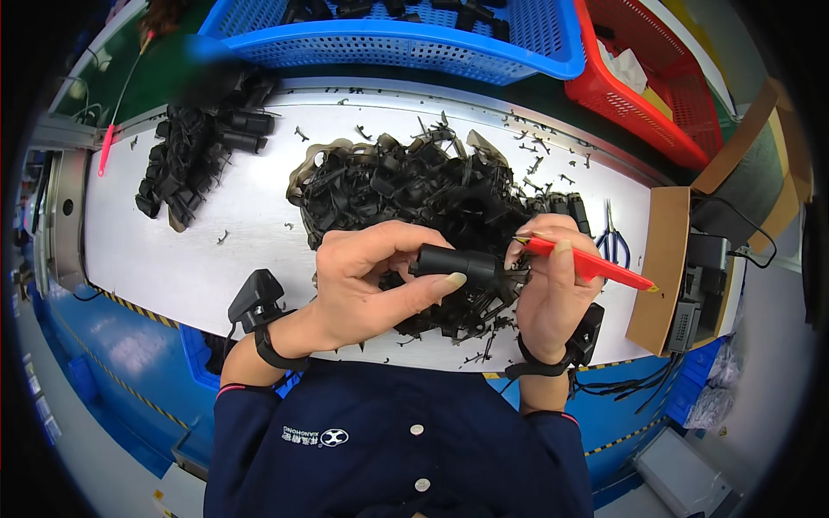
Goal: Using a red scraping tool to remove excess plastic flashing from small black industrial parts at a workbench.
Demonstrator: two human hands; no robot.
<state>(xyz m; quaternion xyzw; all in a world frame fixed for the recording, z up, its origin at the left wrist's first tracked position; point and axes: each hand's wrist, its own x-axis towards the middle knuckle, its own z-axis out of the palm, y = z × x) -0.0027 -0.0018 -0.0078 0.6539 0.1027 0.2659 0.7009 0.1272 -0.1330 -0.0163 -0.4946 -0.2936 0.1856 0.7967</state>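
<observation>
My left hand (358, 281) is closed around a black cylindrical plastic part (458, 262), thumb and fingers on its sides. The part lies roughly level, its narrower end toward my right hand (551, 298). That hand is closed on a slim red knife-like tool (600, 263), with its yellowish tip beside the narrower end of the part. Whether the tip touches the part I cannot tell. My right fingertips are close to thin black prongs at that end. Beneath and behind both hands spreads a large heap of black plastic parts (406, 181) on the white tabletop (259, 207).
A smaller pile of black parts (186, 155) lies at left, near a red-handled rod (106, 151). Blue (389, 43) and red (639, 104) baskets stand behind. Dark-handled snips (611, 246) and a cardboard box (661, 268) sit at right. Black scraps (531, 164) litter the table.
</observation>
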